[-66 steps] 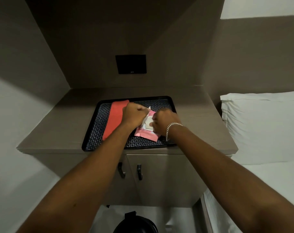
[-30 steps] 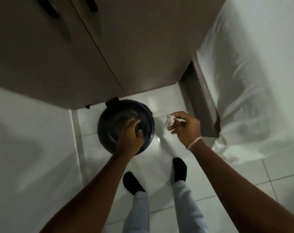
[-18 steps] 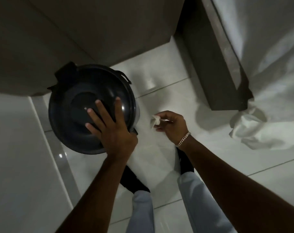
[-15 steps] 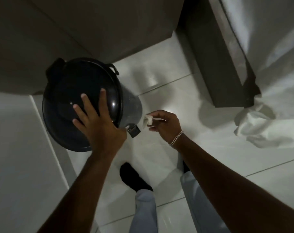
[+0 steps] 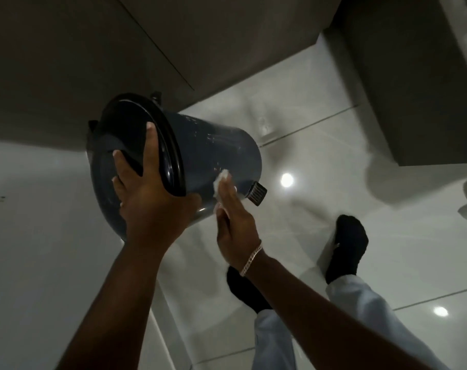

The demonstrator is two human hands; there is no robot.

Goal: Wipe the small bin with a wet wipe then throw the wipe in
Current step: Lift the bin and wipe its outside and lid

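Observation:
The small dark pedal bin (image 5: 216,153) is tilted toward me, its shut black lid (image 5: 136,145) facing left. My left hand (image 5: 149,198) grips the lid and rim, fingers spread over the top. A crumpled white wet wipe (image 5: 221,180) is pressed flat against the bin's side wall by my right hand (image 5: 233,222), which wears a chain bracelet. The bin's foot pedal (image 5: 257,194) sticks out near the base, just right of the wipe.
The brown cabinet front (image 5: 98,57) stands right behind the bin. A dark bed base (image 5: 419,84) and hanging white sheet are at the right. My feet in black socks (image 5: 347,247) stand on the glossy white floor tiles (image 5: 320,161). A white wall (image 5: 34,236) is at the left.
My left hand has tipped the bin over from upright. My right hand moved left from beside the bin and pressed the wipe onto its side wall. The view came closer.

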